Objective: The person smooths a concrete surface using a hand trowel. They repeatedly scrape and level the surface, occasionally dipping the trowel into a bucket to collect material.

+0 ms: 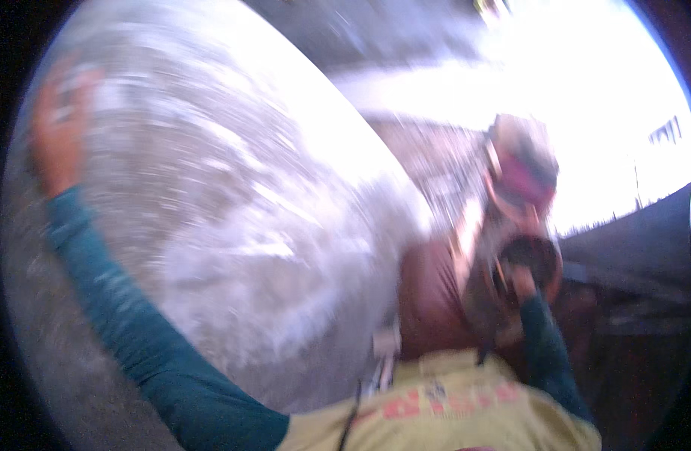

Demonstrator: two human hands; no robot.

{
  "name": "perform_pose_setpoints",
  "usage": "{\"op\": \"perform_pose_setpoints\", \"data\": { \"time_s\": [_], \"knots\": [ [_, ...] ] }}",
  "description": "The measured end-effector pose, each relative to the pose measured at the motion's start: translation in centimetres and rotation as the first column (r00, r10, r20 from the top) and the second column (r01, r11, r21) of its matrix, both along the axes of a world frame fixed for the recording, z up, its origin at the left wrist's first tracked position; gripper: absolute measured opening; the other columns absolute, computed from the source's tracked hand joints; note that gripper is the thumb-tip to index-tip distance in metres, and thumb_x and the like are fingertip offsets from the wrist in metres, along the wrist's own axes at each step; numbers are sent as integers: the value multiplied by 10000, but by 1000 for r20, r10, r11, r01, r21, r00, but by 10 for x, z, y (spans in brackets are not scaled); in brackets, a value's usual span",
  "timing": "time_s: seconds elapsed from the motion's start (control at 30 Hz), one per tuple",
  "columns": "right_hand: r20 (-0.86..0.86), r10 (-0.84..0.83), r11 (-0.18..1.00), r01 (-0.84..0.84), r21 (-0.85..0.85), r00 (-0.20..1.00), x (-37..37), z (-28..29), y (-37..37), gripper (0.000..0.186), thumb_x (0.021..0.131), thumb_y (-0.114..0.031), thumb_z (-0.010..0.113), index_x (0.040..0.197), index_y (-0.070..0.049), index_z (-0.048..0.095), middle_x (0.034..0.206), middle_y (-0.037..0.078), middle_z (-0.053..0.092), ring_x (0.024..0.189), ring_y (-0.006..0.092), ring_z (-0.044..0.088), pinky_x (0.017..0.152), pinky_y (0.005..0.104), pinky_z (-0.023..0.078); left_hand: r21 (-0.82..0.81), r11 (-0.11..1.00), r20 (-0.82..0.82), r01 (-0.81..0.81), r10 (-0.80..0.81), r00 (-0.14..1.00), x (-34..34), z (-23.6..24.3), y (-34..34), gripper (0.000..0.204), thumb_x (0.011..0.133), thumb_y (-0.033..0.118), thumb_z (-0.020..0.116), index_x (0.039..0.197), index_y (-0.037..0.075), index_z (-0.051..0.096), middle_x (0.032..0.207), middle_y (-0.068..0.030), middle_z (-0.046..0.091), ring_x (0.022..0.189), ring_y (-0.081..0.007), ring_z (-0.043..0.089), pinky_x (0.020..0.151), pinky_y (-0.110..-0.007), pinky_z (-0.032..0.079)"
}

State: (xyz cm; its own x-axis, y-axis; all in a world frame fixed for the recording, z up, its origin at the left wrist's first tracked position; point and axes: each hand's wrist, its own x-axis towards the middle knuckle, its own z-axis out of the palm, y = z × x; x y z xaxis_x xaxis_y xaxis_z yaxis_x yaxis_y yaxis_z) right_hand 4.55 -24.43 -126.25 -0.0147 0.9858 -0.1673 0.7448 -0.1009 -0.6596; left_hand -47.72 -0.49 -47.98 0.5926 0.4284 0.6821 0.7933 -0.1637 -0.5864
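Motion smears the whole picture. My left hand [62, 135], at the end of a dark teal sleeve, reaches far out to the upper left, over or against a broad grey and white streaked surface [232, 173]. Its fingers look stretched and apart; I cannot tell whether it touches the surface. On the right, my right hand [523, 284] is curled at the mouth of a dark round container [542, 254] with a reddish-brown rim. What its fingers grip, if anything, is lost in the blur.
Beyond the container is a blurred bulky shape with a pink-red patch [527, 184]. Brownish-red cloth [429, 301] lies before my yellow shirt [435, 410]. A dark sloping edge [638, 233] runs at the right. Glare washes out the upper right.
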Motion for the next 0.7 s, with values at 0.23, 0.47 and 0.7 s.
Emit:
{"op": "perform_pose_setpoints", "data": {
  "time_s": [0.23, 0.47, 0.7],
  "knots": [
    [-499, -474, 878, 348, -328, 726, -1, 57, 107, 393, 994, -272, 604, 1322, -54, 615, 1227, 94, 660, 1132, 291, 630, 944, 382, 492, -59, 969, 37, 238, -236, 971, 24, -14, -27, 544, 932, 333, 743, 1373, 43, 611, 1382, -197, 605, 1308, -363, 558, 1097, -453, 450],
    [-600, -403, 914, 338, -225, 691, 0, 169, 145, 462, 992, -298, 607, 1367, -31, 565, 1289, 115, 629, 1181, 293, 612, 988, 386, 477, -51, 935, 121, 351, -343, 931, 30, -13, -37, 514, 908, 315, 760, 1302, 11, 634, 1291, -186, 609, 1235, -379, 561, 1055, -461, 475],
    [-715, -238, 948, 318, -23, 658, -3, 322, 139, 536, 989, -324, 610, 1412, -7, 516, 1351, 137, 598, 1229, 294, 595, 1032, 390, 461, -34, 919, 174, 394, -382, 907, 21, -16, -32, 481, 912, 313, 749, 1286, 30, 645, 1267, -168, 630, 1200, -363, 589, 1021, -449, 499]
  ]
}}
